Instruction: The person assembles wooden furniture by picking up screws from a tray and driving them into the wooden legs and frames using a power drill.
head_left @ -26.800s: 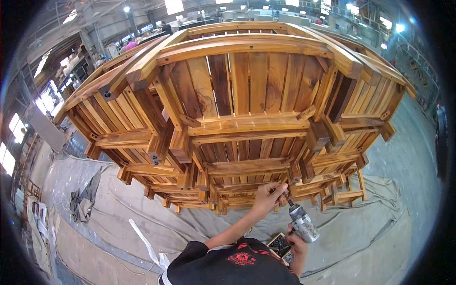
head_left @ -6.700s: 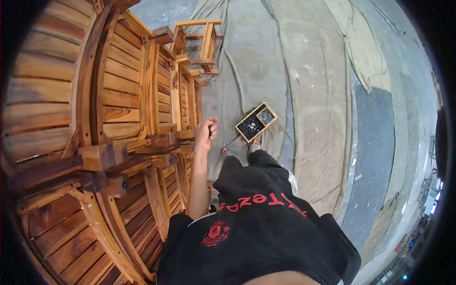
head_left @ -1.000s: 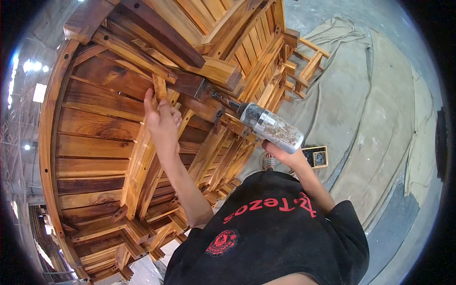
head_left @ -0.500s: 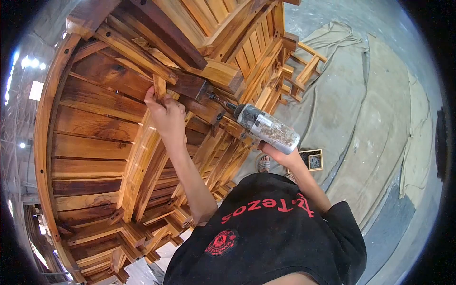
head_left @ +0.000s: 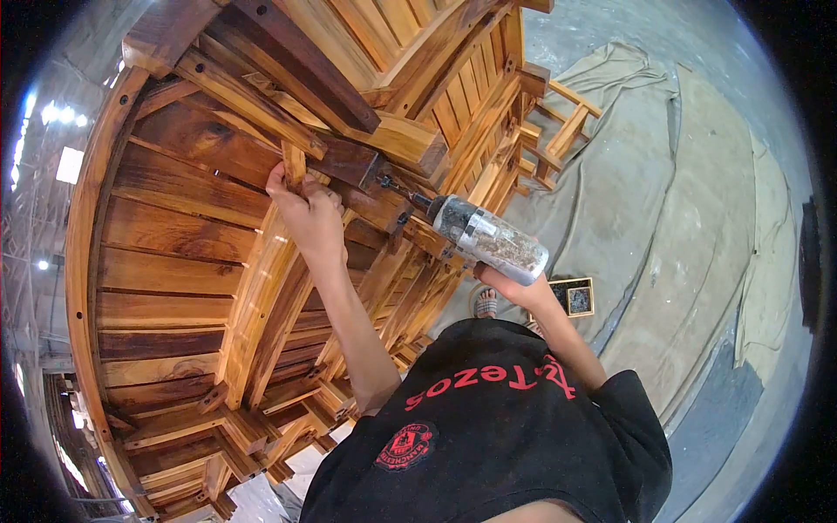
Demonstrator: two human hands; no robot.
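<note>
My left hand (head_left: 309,209) is closed around a small wooden piece (head_left: 294,162), pinched between thumb and fingers beside a dark wooden leg (head_left: 347,163). My right hand (head_left: 516,289) grips a worn, silver-bodied power drill (head_left: 490,237), whose handle is mostly hidden under its body. The drill's bit (head_left: 401,189) points at the end of the dark leg, where its tip meets or nearly meets the wood. Both hands work at a large slatted wooden furniture piece (head_left: 174,270) that stands tilted, its frame and slats facing me.
More slatted wooden furniture (head_left: 471,91) extends beyond, with a small wooden frame (head_left: 571,122) past it. Rumpled cloth sheets (head_left: 689,218) cover the floor on the right. A divided box (head_left: 578,298) of small dark pieces sits by my sandalled foot (head_left: 486,302).
Almost nothing differs. The view has shifted slightly, and the drill sits at nearly the same angle against the leg, with both hands keeping their hold.
</note>
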